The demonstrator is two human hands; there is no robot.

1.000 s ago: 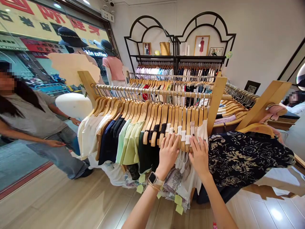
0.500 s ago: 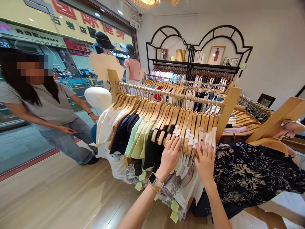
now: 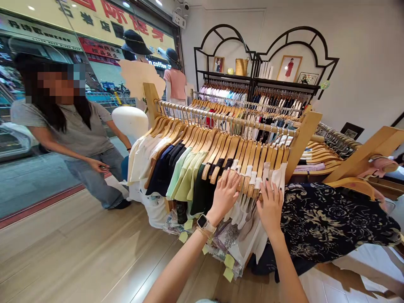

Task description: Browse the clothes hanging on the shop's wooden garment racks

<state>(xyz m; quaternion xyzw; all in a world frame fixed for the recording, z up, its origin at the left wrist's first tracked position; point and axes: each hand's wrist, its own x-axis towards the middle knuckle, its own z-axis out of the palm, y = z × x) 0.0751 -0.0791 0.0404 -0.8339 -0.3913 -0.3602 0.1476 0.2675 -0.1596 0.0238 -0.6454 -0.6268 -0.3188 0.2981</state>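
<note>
A wooden rack holds a row of wooden hangers [image 3: 241,158] with garments on them. My left hand [image 3: 224,195] rests on the hanger ends near the black and white straps, palm down, fingers stretched out. It wears a smartwatch [image 3: 205,223] on the wrist. To its right, my right hand [image 3: 270,206] lies with fingers spread against the pale garments [image 3: 278,176] at the rack's right end. White straps [image 3: 251,179] hang between the two hands. Dark green [image 3: 201,193] and light green tops [image 3: 189,181] hang left of my left hand.
A person [image 3: 75,126] in a grey T-shirt and jeans stands at the rack's left end, near the glass front. A black patterned garment [image 3: 328,227] hangs at right. Bagged clothes with yellow tags [image 3: 229,261] lie below. More racks and black shelving [image 3: 259,80] stand behind.
The view has tilted slightly downward. The other person appears farther right in the picture, their near hand shifted too. My hands stay on nearly the same hangers and garments, fingers still outstretched.
</note>
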